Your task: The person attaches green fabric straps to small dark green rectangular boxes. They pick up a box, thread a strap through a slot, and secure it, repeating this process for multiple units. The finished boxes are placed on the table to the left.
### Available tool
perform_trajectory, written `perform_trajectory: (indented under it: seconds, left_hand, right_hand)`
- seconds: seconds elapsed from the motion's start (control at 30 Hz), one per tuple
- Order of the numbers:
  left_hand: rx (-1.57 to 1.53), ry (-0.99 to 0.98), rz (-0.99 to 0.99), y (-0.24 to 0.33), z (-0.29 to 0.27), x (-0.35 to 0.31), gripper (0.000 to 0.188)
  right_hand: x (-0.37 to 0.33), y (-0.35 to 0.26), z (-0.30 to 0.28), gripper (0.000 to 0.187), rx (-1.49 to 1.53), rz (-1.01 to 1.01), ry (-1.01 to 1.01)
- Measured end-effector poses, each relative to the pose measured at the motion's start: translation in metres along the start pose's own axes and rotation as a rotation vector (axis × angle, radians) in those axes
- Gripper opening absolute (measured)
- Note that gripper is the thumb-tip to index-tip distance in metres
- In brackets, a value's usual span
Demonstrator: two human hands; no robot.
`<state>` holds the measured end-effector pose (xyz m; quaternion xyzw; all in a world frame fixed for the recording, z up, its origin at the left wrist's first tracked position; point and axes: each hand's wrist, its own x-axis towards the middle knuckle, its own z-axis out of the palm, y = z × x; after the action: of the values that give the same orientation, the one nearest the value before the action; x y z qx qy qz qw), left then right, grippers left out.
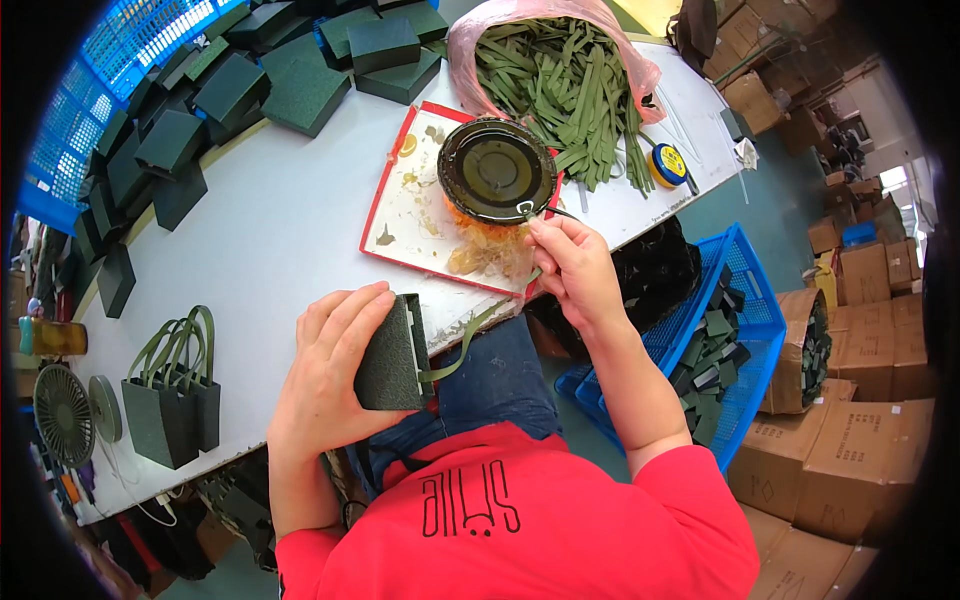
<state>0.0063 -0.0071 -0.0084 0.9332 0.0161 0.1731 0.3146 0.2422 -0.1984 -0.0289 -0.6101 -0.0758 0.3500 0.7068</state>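
left hand [335, 350] half-curled, we're gripping a dark-green gift bag [382, 365] nearer us and left of the black dish [478, 209] | right hand [572, 265] closely pinched, we're holding olive ribbon [468, 338] by the dish's near rim

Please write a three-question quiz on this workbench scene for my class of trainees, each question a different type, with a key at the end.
1. Multiple choice: what does the left grip hold?
a) a desk fan
b) a dark green bag
c) a blue basket
2. True or false: the right grip is empty.
3. Fill in the blank: the white tray beneath the round black dish has a ___ rim.

Key:
1. b
2. False; it pinches a green strap.
3. red
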Motion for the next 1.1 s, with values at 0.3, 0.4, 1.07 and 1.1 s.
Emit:
perform_trajectory:
  seconds: [0.3, 0.4, 1.07, 1.1]
  left_hand:
    - [-0.195, -0.021, -0.018, 0.000, -0.006, 0.004, 0.100]
    - [-0.259, -0.050, -0.011, 0.001, -0.007, 0.003, 0.102]
    - [-0.153, -0.097, 0.131, 0.008, -0.009, 0.008, 0.090]
    - [-0.125, -0.117, 0.137, 0.009, -0.010, 0.009, 0.089]
  right_hand:
    - [-0.057, -0.007, 0.023, 0.018, -0.239, 0.066, -0.364]
    - [-0.060, -0.008, 0.036, 0.017, -0.287, 0.123, -0.503]
    - [-0.038, 0.010, 0.045, 0.027, -0.479, 0.191, -0.607]
    - [-0.036, 0.013, 0.044, 0.028, -0.459, 0.189, -0.618]
